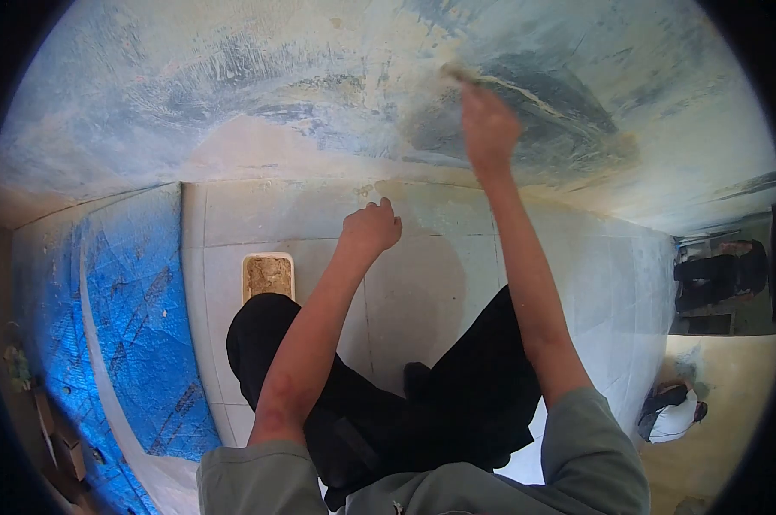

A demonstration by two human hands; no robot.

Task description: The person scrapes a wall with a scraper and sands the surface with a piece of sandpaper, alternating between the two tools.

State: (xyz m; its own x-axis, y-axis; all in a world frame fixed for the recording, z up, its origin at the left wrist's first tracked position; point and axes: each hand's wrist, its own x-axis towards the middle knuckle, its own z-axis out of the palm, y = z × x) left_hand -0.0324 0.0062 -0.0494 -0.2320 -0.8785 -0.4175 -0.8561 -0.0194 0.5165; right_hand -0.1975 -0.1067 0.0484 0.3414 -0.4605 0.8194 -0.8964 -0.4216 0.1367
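Observation:
My right hand (488, 129) is raised to the painted wall (302, 77), its fingers wrapped round a small brownish tool (456, 73). Motion blurs the tool, which looks like a short brush, though its exact kind does not show. Its tip is at or close to a dark grey-blue patch (551, 112) with a pale curved streak. Lower and to the left, my left hand (372, 227) hangs in front of the wall's foot, fingers loosely curled in, with nothing visible in them. On the floor by my left knee stands a cream tub (292, 275) holding a beige, paste-like material (268, 276).
Blue sheeting (147, 326) with a white strip covers the floor at left. Grey tiles (413, 283) lie between my legs and the wall. Two other people are at far right: one in dark clothes (722, 270), one in a white top (675, 418). Wooden pieces (66, 451) lie bottom left.

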